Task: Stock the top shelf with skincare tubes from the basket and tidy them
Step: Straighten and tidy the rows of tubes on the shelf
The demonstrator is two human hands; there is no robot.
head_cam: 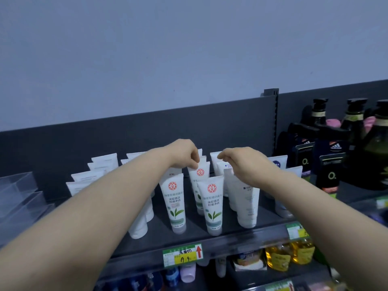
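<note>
Three leaf-print tubes (212,204) stand upright on the top shelf (189,233) among plain white tubes (248,206). The left hand (185,153) pinches the rear leaf-print tube (200,175) by its top. The right hand (243,163) curls just beside it, grip unclear.

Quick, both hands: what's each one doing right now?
Left hand: pinching the top of a green-leaf tube.
Right hand: fingers curled over the white tubes; grip cannot be told.
</note>
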